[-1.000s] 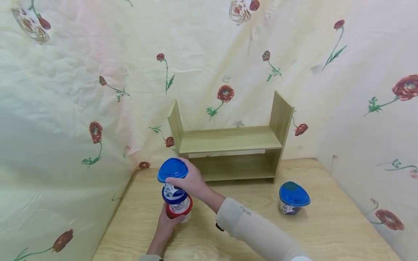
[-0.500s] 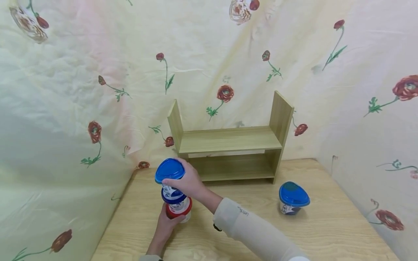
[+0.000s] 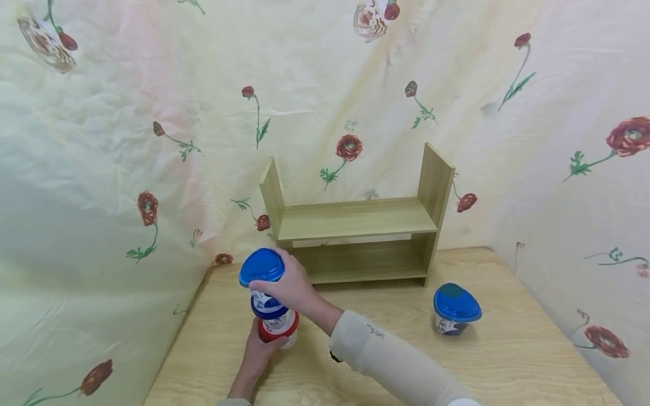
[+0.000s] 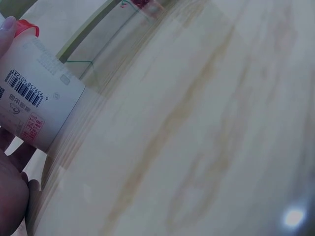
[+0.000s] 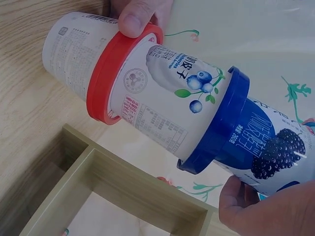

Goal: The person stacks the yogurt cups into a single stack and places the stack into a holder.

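Three yogurt tubs stand stacked at the table's left. Lowest is a white tub with a red lid [image 3: 291, 328], which my left hand [image 3: 258, 349] grips from the left, thumb against the lid in the right wrist view. On it sits a blueberry tub with a dark blue lid [image 5: 216, 125]. At the top is a blackberry tub [image 5: 273, 145] with a bright blue lid [image 3: 262, 266]; my right hand [image 3: 293, 286] holds it between thumb and fingers, its base at the dark blue lid. In the left wrist view, the lowest tub's barcode side [image 4: 39, 88] shows.
Behind the stack and to its right stands a two-tier wooden shelf [image 3: 358, 220]. Another tub with a bright blue lid [image 3: 457, 303] stands on the wooden table [image 3: 386, 338] at the right. Flowered cloth [image 3: 304, 73] hangs around the table.
My right hand and the top tub have shifted slightly left over the stack. The left hand and the lower two tubs look nearly still.
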`<state>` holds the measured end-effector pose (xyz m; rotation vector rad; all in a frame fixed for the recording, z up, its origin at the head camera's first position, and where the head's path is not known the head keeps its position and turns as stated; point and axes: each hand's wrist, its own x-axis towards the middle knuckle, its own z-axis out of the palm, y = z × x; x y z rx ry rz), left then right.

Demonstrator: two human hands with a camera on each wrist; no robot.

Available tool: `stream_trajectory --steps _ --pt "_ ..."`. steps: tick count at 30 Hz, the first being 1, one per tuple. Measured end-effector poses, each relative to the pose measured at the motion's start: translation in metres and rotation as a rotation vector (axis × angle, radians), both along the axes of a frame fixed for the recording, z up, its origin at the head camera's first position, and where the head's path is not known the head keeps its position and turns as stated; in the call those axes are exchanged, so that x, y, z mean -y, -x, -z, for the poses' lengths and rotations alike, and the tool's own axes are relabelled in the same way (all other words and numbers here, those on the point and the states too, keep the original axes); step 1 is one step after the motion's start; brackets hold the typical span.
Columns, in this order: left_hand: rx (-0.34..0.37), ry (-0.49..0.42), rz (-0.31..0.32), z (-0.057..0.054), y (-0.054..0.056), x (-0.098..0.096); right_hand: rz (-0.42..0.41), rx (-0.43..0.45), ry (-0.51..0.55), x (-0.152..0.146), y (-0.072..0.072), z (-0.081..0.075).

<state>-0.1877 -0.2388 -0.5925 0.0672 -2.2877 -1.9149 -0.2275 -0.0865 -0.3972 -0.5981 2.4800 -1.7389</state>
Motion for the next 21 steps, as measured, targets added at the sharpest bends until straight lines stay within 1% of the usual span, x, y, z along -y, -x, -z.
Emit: stream_trajectory --steps 3,9,15,21 --pt "-0.004 0.000 -0.004 0.0018 -0.0006 0.0000 -0.002 0.000 -0.005 0.0000 -0.0014 -0.0006" --pt "-0.035 0.004 -0.006 0.0030 0.0001 -0.0002 0.004 -0.002 -0.012 0.0004 -0.0014 -0.0017" --pt "-0.003 0.000 -0.007 0.0025 -0.0003 -0.0005 0.009 0.026 -0.028 -0.0008 -0.0017 -0.0026" --pt "-0.009 0.004 -0.013 0.0035 0.0001 -0.0007 0.010 0.026 -0.030 -0.0047 -0.0019 -0.0050"
